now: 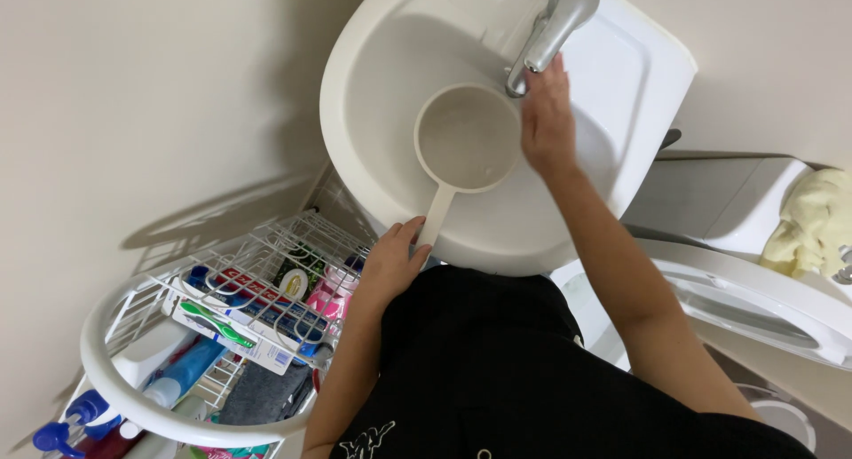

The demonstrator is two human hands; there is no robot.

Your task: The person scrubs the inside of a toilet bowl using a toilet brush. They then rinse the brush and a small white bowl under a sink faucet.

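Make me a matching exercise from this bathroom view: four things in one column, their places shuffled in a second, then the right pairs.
1. ladle
2. left hand
3. right hand
4. yellow cloth

a. on the white toilet
b. gripping the ladle's handle
c. bowl in the sink, below the spout
d. at the faucet

Pairs: 1-c, 2-b, 3-d, 4-a

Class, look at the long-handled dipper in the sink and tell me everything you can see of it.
The dipper is cream-coloured, plastic by its look, with a round bowl and a flat straight handle. It sits upright inside the white sink, its open bowl directly under the metal tap. The bowl looks nearly empty. The left hand holds the handle's end; the right hand is at the tap, beside the bowl's rim.
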